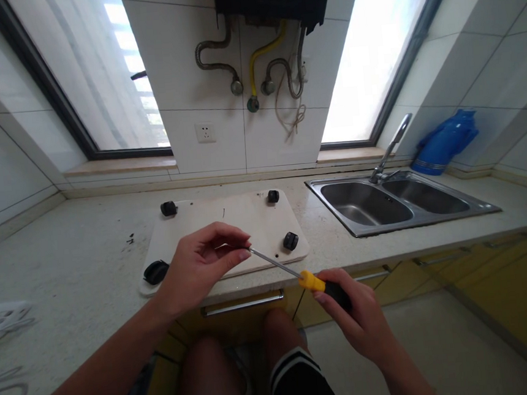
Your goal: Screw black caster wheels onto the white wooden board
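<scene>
My right hand (354,312) is wrapped round the black and yellow handle of a screwdriver (311,281). Its metal shaft slants up and left to my left hand (204,261). There, the thumb and fingers are pinched together at the tip; whatever small thing they grip is hidden. Beneath and behind my left hand, a pale flat board (228,219) lies on the counter. Black caster wheels stand at its corners: one at the back left (168,209), one at the back right (273,196), one at the front right (290,241) and one at the front left (155,272).
Small dark bits (130,238) lie on the counter (89,262) left of the board. To the right is a double steel sink (361,204) with a tap (390,146) and a blue jug-like container (445,141). Pipes (252,69) hang on the wall. Drawer handles (243,305) line the counter front.
</scene>
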The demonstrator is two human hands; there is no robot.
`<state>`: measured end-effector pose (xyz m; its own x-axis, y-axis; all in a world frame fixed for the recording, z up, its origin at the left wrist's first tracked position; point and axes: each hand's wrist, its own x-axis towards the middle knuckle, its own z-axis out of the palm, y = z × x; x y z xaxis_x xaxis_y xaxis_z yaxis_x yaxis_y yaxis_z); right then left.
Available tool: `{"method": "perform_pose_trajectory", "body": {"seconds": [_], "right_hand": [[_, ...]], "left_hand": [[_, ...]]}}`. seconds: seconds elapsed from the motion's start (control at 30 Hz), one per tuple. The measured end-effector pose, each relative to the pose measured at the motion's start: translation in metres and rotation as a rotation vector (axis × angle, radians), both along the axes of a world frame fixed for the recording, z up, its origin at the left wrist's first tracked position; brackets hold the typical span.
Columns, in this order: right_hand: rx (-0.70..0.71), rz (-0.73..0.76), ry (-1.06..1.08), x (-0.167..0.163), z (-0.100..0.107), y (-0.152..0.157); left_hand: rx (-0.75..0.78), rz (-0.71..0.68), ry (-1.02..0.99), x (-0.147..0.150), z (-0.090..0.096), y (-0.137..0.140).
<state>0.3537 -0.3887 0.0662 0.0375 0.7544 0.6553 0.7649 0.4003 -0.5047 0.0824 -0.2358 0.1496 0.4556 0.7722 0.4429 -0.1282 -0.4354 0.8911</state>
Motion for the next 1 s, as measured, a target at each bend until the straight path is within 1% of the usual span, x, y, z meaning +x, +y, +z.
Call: {"method": "perform_pose_trajectory", "body": {"seconds": [0.07, 0.2, 0.27, 0.4, 0.5, 0.73, 0.87, 1.0], "right_hand": [[0.008, 0.015, -0.012, 0.002, 0.002, -0.002], [0.035, 0.014, -0.052, 0.007, 0.010, -0.006], [0.090, 0.005, -0.085, 0.010, 0.012, -0.007], [0.220, -0.036, -0.155, 0.014, 0.010, -0.008], [0.280, -0.068, -0.195, 0.017, 0.008, -0.011], [0.303, -0.071, -0.202, 0.028, 0.003, -0.014], [0.343, -0.084, -0.268, 0.035, 0.000, -0.013], [0.307, -0.075, -0.214, 0.042, -0.008, -0.011]], "left_hand": [[0.003, 0.002, 0.031, -0.002, 0.002, 0.000], [0.029, -0.034, 0.167, -0.007, 0.006, 0.001], [0.030, -0.056, 0.191, -0.007, 0.006, 0.002], [0.008, -0.062, 0.175, -0.002, 0.000, 0.003], [-0.020, -0.072, 0.172, 0.002, -0.005, 0.004], [-0.070, -0.146, 0.152, 0.014, -0.013, 0.007], [0.000, -0.178, 0.196, 0.021, -0.015, 0.006], [0.003, -0.172, 0.195, 0.028, -0.019, 0.008]]}}
